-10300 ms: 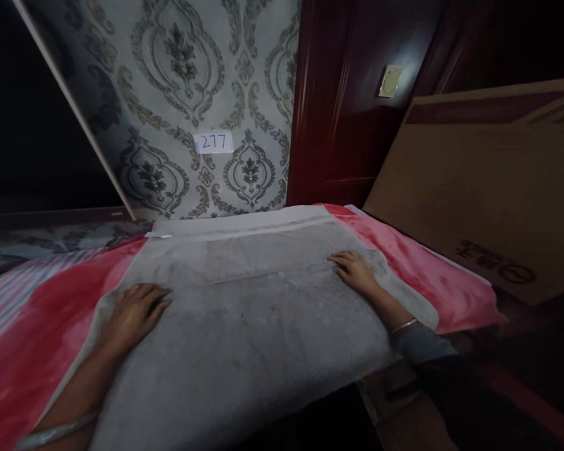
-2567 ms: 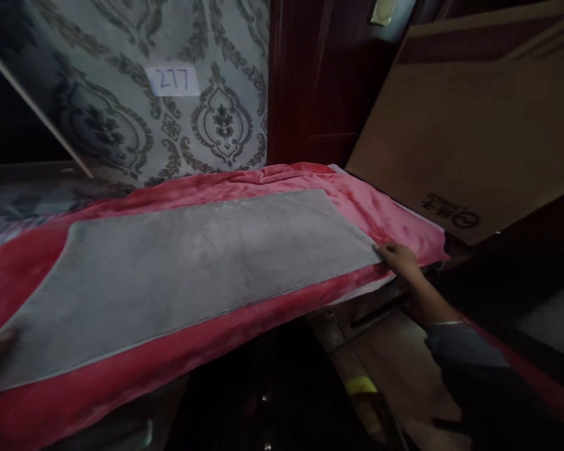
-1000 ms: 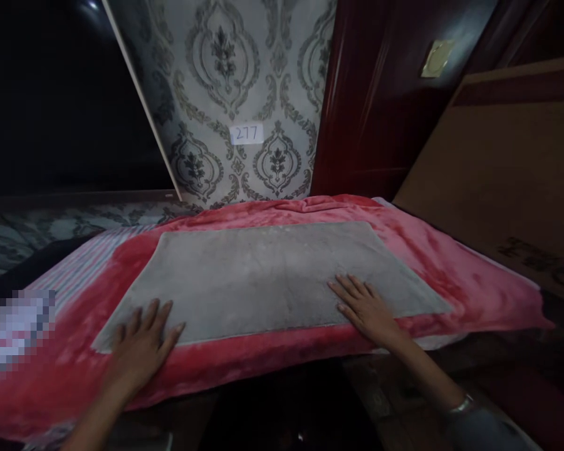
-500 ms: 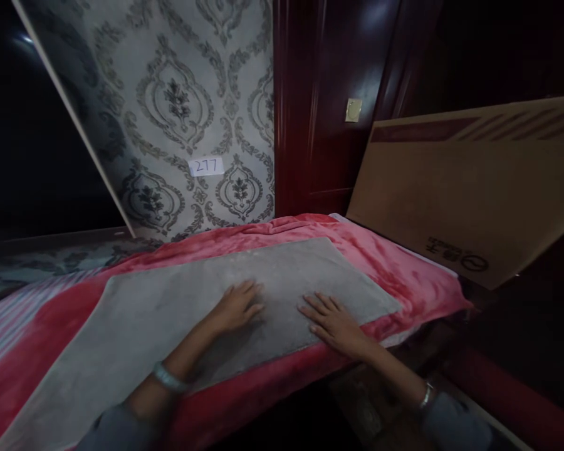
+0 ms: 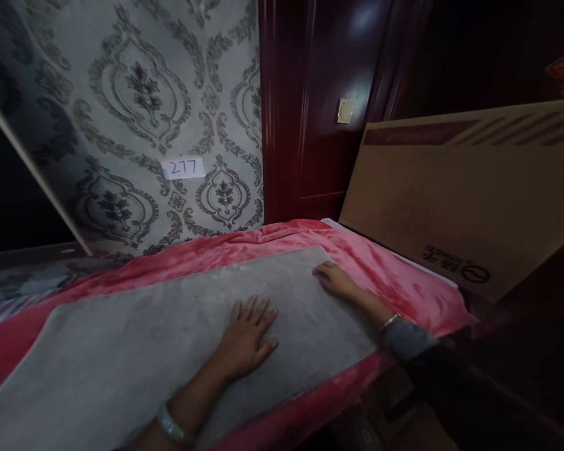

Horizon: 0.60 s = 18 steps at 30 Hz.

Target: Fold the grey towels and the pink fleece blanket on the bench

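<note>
A grey, plush-looking cloth [image 5: 169, 332] lies spread over a pink-red blanket [image 5: 385, 269]. On its middle rests my left hand [image 5: 247, 341], palm down with the fingers spread apart and nothing held. My right hand [image 5: 337, 280] is at the cloth's right edge, close to the far corner. Its fingers touch the upper face of the cloth, slightly bent, and its underside is hidden. Each wrist wears a bracelet.
Behind the bed stands a patterned wallpapered wall [image 5: 145, 125] with a paper label [image 5: 184, 168] reading 277. A dark red wooden panel [image 5: 305, 125] is beside it. The large cardboard box [image 5: 451, 200] leans at the right.
My right hand has moved away from me to the cloth's far right edge, its fingers now more bent. The left hand remains on the cloth, fingers more widely spread. The view has shifted slightly.
</note>
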Available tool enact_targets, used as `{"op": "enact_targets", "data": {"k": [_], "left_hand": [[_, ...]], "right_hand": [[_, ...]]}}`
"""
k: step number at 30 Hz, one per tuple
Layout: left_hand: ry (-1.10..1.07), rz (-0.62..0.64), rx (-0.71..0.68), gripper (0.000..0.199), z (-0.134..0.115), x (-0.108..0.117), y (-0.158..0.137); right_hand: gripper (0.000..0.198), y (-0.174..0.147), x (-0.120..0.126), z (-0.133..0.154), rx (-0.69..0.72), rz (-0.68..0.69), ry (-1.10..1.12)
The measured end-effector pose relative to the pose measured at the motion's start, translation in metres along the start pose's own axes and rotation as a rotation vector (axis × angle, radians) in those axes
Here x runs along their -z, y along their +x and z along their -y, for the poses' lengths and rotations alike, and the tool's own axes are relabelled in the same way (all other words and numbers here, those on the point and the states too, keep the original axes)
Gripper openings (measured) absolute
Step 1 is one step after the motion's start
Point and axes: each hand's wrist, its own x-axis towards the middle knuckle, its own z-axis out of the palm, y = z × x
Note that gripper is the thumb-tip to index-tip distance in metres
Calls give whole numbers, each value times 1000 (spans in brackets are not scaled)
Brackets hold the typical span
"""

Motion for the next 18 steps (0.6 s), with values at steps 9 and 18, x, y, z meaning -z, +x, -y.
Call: {"op": "enact_targets", "data": {"k": [9, 18], "left_hand": [[-5, -7, -8, 65, 3, -7, 0], [-56, -11, -18, 66, -2, -5, -2]], "right_hand": [[49, 45, -13, -18, -72, 51, -138], [60, 39, -44, -20, -200, 89, -226]]}}
